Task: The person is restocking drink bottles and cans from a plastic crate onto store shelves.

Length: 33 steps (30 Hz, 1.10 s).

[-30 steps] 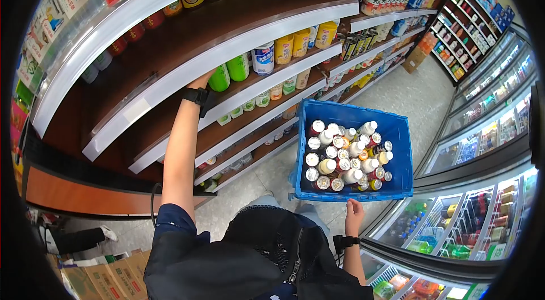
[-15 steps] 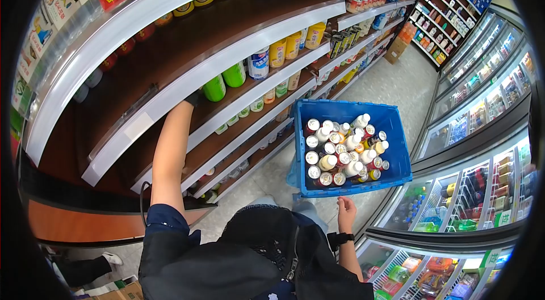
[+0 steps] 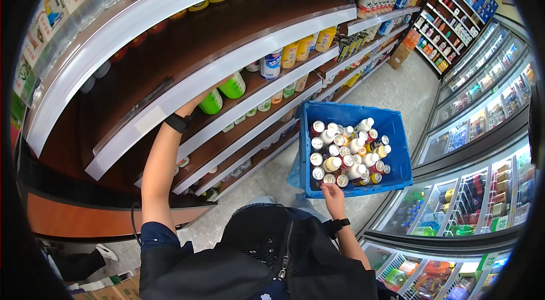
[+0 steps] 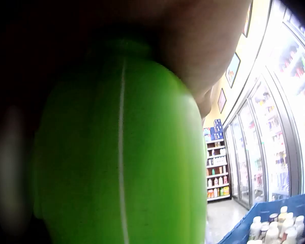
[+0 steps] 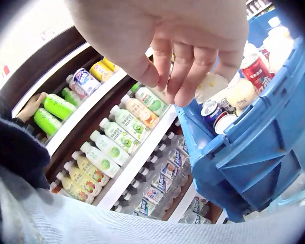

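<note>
My left hand [image 3: 190,108] reaches onto the shelf and holds a light green bottle [image 4: 122,152] by its neck, with the palm close over its top in the left wrist view. In the head view that green bottle [image 3: 211,102] leans beside a second green bottle [image 3: 233,86]; the shelf lip hides part of my fingers. Loosely bent and holding nothing, the fingers of my right hand [image 3: 334,195] hang at the near rim of a blue crate [image 3: 397,129]. White-capped bottles [image 3: 363,124] and cans [image 3: 317,159] crowd inside the crate.
Beyond the green bottles stand a blue-and-white container [image 3: 271,65] and yellow containers [image 3: 289,55]. Lower shelves hold small bottles [image 5: 117,134] and clear-bodied bottles [image 5: 165,183]. Glass-door coolers [image 3: 465,203] line the right side. Someone's leg [image 3: 79,266] shows at lower left.
The left hand first withdrew slightly leftward, then came back against the green bottles, which now lean more. My right hand has moved up and left to the crate's near rim.
</note>
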Available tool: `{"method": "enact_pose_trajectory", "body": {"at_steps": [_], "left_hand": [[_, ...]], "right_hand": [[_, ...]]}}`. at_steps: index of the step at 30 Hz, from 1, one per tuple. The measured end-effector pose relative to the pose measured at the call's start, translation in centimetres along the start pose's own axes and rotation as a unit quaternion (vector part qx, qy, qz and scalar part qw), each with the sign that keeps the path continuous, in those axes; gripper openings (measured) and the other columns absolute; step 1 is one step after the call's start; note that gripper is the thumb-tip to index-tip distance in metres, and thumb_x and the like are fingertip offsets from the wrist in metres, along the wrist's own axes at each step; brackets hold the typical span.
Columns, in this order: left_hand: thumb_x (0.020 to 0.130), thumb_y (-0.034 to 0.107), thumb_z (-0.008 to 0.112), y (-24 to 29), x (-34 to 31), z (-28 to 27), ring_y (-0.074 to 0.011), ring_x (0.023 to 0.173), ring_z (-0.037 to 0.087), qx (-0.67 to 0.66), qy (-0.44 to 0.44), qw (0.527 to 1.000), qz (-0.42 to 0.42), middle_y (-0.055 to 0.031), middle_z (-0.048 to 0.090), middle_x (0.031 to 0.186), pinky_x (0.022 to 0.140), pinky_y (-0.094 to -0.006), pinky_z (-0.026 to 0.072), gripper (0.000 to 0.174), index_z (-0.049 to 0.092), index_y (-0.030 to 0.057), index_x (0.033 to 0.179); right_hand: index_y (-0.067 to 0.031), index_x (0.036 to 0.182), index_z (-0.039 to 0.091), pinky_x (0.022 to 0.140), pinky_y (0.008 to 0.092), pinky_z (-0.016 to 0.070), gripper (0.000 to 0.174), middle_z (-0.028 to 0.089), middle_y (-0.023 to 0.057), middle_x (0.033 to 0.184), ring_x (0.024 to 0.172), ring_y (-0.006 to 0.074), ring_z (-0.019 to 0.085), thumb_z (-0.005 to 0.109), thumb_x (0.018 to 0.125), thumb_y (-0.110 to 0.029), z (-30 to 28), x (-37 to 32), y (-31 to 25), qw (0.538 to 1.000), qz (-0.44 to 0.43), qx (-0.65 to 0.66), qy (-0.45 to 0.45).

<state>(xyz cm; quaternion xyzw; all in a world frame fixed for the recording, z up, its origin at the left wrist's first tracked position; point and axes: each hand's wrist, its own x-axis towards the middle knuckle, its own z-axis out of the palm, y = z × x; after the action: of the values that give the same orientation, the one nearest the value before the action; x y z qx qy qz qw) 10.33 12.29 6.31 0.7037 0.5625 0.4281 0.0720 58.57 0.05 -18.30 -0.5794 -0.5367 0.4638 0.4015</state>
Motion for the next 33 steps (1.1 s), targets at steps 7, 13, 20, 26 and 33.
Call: {"method": "enact_pose_trajectory", "body": {"at_steps": [7,13,20,26,33], "left_hand": [[0.089,0.044,0.068,2.0,-0.8,-1.0,-0.0239,0.107,0.061,0.076,-0.021,0.996,-0.034,-0.0121,0.064,0.118,0.09,-0.0331,0.0495,0.055,0.059,0.0014,0.123],[0.09,0.044,0.066,-11.0,-3.0,-0.4,-0.0225,0.111,0.058,0.298,0.016,0.954,0.0,-0.0113,0.061,0.123,0.096,-0.0325,0.0469,0.057,0.056,0.0015,0.126],[0.092,0.045,0.064,-0.2,-1.5,-1.3,-0.0208,0.119,0.053,-0.01,-0.063,0.993,-0.099,-0.0107,0.056,0.132,0.101,-0.0307,0.0435,0.061,0.051,0.0016,0.133],[0.088,0.048,0.068,0.3,-1.1,-1.2,-0.0221,0.117,0.056,-0.033,-0.064,0.989,-0.13,-0.0104,0.059,0.129,0.098,-0.0317,0.0448,0.065,0.054,0.0027,0.132],[0.081,0.055,0.072,3.5,-0.9,-2.6,-0.0236,0.114,0.056,-0.021,-0.082,0.988,-0.13,-0.0121,0.061,0.126,0.096,-0.0341,0.0453,0.07,0.057,0.0032,0.126]], "right_hand": [[0.0004,0.1,0.068,0.071,0.0254,0.0491,0.016,0.07,0.0049,0.088,0.078,0.0097,0.061,0.064,0.091,-0.012,1.3,-0.4,-2.0,0.996,-0.021,-0.052,-0.076],[0.0018,0.103,0.066,0.075,0.0233,0.0504,0.016,0.07,0.005,0.091,0.082,0.0089,0.064,0.062,0.093,-0.01,0.0,-0.8,-0.6,0.995,0.014,-0.038,-0.094],[0.0022,0.103,0.066,0.075,0.0235,0.0506,0.016,0.07,0.0052,0.09,0.083,0.0097,0.065,0.062,0.093,-0.01,-0.7,-0.1,-0.8,0.991,0.017,-0.047,-0.12],[-0.0012,0.105,0.066,0.077,0.0309,0.0521,0.02,0.07,0.0104,0.094,0.087,0.0199,0.067,0.064,0.091,-0.016,3.8,4.6,-11.5,0.952,-0.155,-0.12,-0.233],[-0.0043,0.113,0.06,0.079,0.0377,0.0508,0.032,0.065,0.0115,0.099,0.088,0.0267,0.064,0.068,0.083,-0.013,13.5,11.0,-26.8,0.864,-0.439,-0.167,-0.179]]}}
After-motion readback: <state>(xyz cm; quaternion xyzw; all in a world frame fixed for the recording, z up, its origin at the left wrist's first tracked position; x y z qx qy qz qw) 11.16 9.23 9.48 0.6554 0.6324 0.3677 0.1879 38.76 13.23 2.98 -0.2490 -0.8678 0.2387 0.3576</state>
